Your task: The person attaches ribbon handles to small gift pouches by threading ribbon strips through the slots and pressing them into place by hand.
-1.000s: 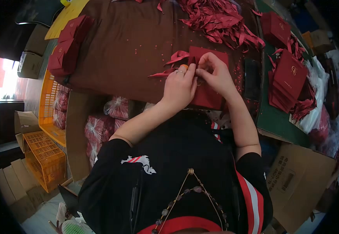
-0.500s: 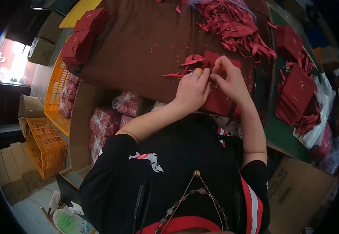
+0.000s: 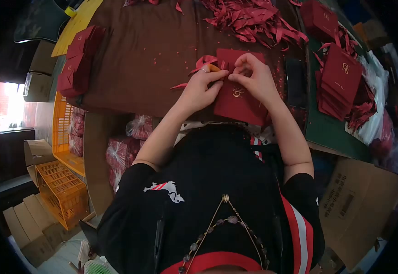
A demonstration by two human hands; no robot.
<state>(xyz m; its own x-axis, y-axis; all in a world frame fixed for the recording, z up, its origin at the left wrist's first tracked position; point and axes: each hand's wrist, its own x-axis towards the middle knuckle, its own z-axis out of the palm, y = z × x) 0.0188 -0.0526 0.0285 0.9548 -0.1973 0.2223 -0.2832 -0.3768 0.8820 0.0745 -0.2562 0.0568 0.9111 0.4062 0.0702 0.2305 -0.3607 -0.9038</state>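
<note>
A dark red gift bag (image 3: 241, 108) with a gold emblem lies flat on the brown cloth in front of me. A red ribbon (image 3: 204, 60) loops out at its upper left. My left hand (image 3: 200, 89), with a ring and something orange round a finger, pinches the ribbon by the bag's upper left part. My right hand (image 3: 255, 76) is closed in a pinch just right of it, over the bag. The right fingertips meet near the ribbon, but what lies between them is too small to make out.
A heap of red ribbons (image 3: 253, 20) lies at the back of the brown cloth (image 3: 139, 77). Red bags (image 3: 340, 75) are stacked on the green table at right, and more bags (image 3: 76, 68) stand at left. A dark phone-like slab (image 3: 295, 82) lies right of my hands.
The view has shifted, with the table scene sliding left and up. My hands have moved slightly apart, uncovering more of the bag and its emblem. The fingers remain pinched by the ribbon.
</note>
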